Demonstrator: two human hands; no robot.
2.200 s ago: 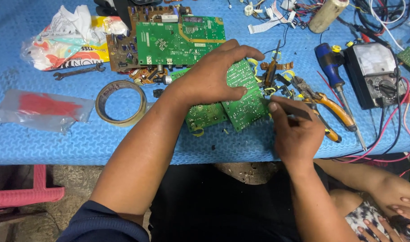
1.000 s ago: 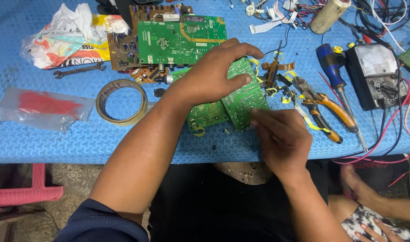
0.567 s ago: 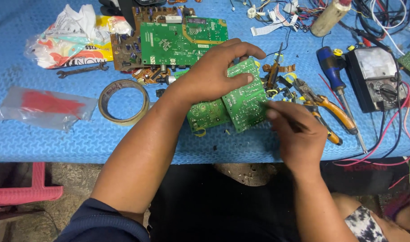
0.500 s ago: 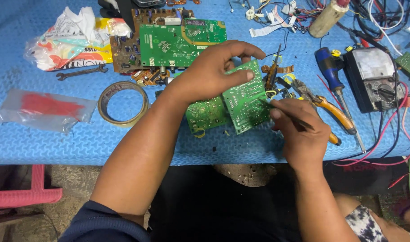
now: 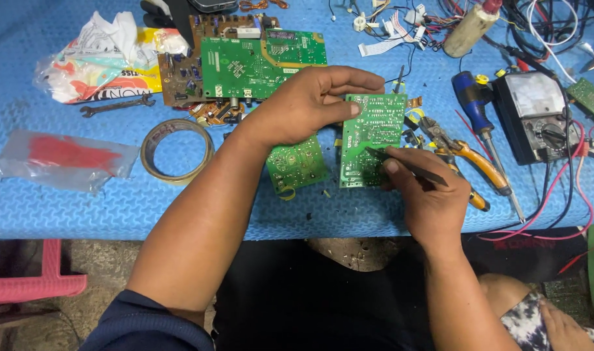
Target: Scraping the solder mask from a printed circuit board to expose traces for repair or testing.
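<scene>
While the left hand (image 5: 303, 107) pins the green board (image 5: 372, 140) by its upper left edge — fingers curled over the top, thumb on the face — the board stands tilted on the blue tabletop (image 5: 82, 201), solder side up. The right hand (image 5: 427, 195) sits just below and right of the board, its grip closed on a thin dark probe (image 5: 407, 168), pinched between thumb and fingers; the probe tip touches the board's face about mid-height, near the right side. So the board lies between the two hands, left grip at top, probe meeting it from the lower right. A smaller green board (image 5: 296, 164) lies flat just left of it, partly under the left wrist. Pliers (image 5: 466, 159) with orange handles lie just right of the right hand; a blue-handled screwdriver (image 5: 482, 123) and a meter (image 5: 537, 117) farther right. A tape roll (image 5: 177, 151) lies well left.
</scene>
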